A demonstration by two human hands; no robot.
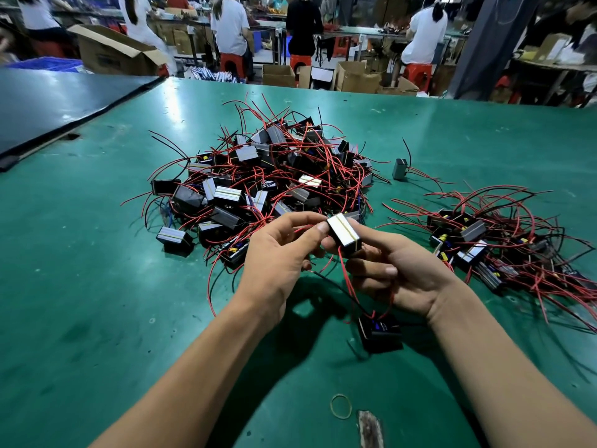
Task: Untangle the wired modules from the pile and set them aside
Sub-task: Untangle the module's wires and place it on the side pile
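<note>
Black, silver-faced rectangular module [343, 236] with red wires is being held above the green table [97, 286], just in front of the tangled pile [268, 189]: the left hand [277, 257] is pinching its end, and the right hand [397, 273] is gripping it with curled fingers.

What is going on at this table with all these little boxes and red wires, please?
A person holds one wired module between the left hand and the right hand, above the green table and just in front of the big tangled pile. A red wire hangs from it toward a black module lying on the table below. A smaller group of modules lies to the right.
</note>
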